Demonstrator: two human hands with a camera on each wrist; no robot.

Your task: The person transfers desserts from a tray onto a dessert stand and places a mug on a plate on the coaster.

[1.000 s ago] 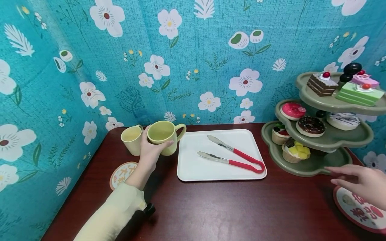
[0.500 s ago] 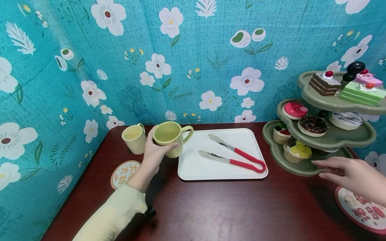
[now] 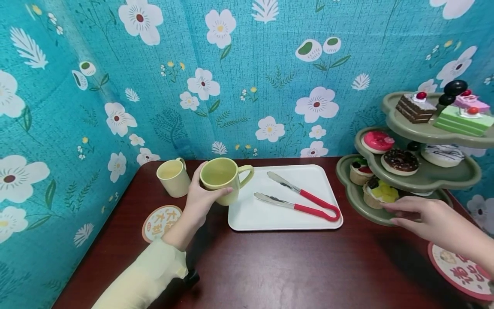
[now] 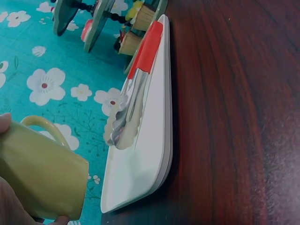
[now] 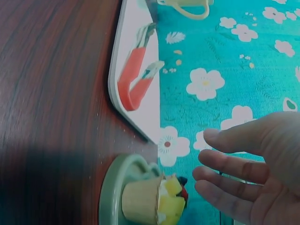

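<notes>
My left hand (image 3: 201, 194) grips a yellow-green mug (image 3: 224, 178) round its body, its handle pointing right, above the left edge of a white tray (image 3: 247, 219). In the left wrist view the mug (image 4: 42, 173) tilts, with fingers at its side. A second mug (image 3: 173, 178) stands on the table to the left. On the tray lie red-handled tongs (image 3: 308, 210), their arms spread. My right hand (image 3: 424, 214) holds nothing; its fingers are loosely bent in front of the lowest tier of a green three-tier stand (image 3: 428, 182), near a fruit tart (image 3: 380, 195).
Donuts (image 3: 400, 162) fill the middle tier and cake slices (image 3: 417, 107) the top one. One round coaster (image 3: 160, 223) lies at left, another (image 3: 459, 270) under the right forearm. A floral cloth (image 3: 239, 86) hangs behind the table.
The left hand has carried the mug rightwards, away from the second mug and over the tray's left edge. My right hand has moved left along the stand's front.
</notes>
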